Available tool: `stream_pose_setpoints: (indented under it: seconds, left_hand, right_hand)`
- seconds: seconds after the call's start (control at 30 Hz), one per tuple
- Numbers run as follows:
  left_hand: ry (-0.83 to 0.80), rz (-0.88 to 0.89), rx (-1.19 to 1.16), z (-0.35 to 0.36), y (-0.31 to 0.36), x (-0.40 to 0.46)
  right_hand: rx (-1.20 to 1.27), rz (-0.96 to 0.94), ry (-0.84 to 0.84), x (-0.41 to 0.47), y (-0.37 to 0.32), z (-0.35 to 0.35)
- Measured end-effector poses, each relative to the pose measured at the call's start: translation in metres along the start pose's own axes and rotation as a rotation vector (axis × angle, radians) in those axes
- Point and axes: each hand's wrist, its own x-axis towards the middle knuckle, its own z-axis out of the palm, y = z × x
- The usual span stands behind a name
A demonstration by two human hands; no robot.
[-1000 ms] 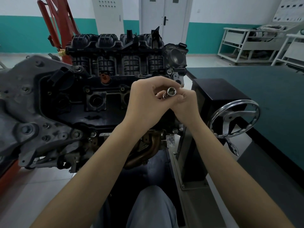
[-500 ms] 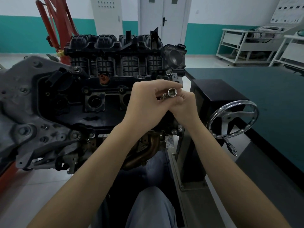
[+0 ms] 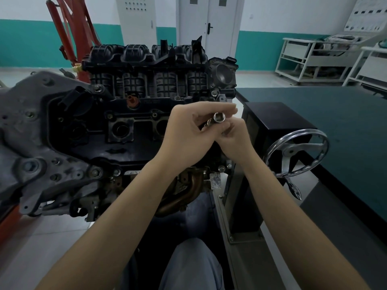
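Note:
A small chrome socket (image 3: 219,117) with its open end facing me is held up in front of the engine (image 3: 125,126). My left hand (image 3: 188,135) pinches it between thumb and fingers from the left. My right hand (image 3: 235,137) curls round the tool's lower part from the right, and its palm hides what lies below the socket. Both hands touch each other above the engine's right end.
The engine sits on a stand with a chrome handwheel (image 3: 296,153) and a black box (image 3: 272,118) at its right. A dark green table (image 3: 335,114) lies to the right. A red hoist (image 3: 71,32) stands behind on the left, white racks (image 3: 314,57) at the back right.
The socket has turned slightly between my fingers and the left fingers have stretched further right over it. Both hands stay in the same place.

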Motion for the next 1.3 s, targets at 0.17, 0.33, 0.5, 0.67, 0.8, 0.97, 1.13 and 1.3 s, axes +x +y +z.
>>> stream_pose_setpoints:
  seconds: [0.17,0.33,0.5,0.67,0.8,0.97,1.13,1.3]
  left_hand:
    - [-0.035,-0.021,0.035,0.0005,0.0005,0.0001]
    - [0.032,-0.018,0.027,0.0006,-0.0013,0.0007]
    - [-0.090,-0.030,-0.046,-0.0015,-0.0020,0.0007]
    - [0.020,-0.004,0.083,0.0005,-0.0028,0.0000]
    - [-0.005,0.013,0.067,-0.0002,-0.0070,-0.0022]
    - [0.004,0.011,0.076,0.0010,-0.0065,-0.0024]
    - [0.049,0.015,0.064,0.0011,-0.0066,-0.0027]
    - [-0.011,0.034,0.055,0.0014,-0.0069,-0.0047]
  right_hand:
    - [-0.002,0.026,0.047,0.0000,0.0009,0.0005]
    - [-0.007,-0.037,0.015,-0.0005,-0.0018,-0.0009]
    - [-0.039,0.025,0.028,0.0020,0.0024,-0.0003]
    - [-0.046,0.018,0.068,0.0013,0.0046,0.0005]
    - [-0.075,0.014,0.018,-0.0016,0.0065,-0.0022]
    - [-0.067,0.040,0.076,0.0010,0.0071,-0.0031]
    - [-0.038,-0.017,0.033,-0.0014,0.0047,-0.0017]
    - [-0.029,0.026,0.037,0.0005,0.0053,-0.0010]
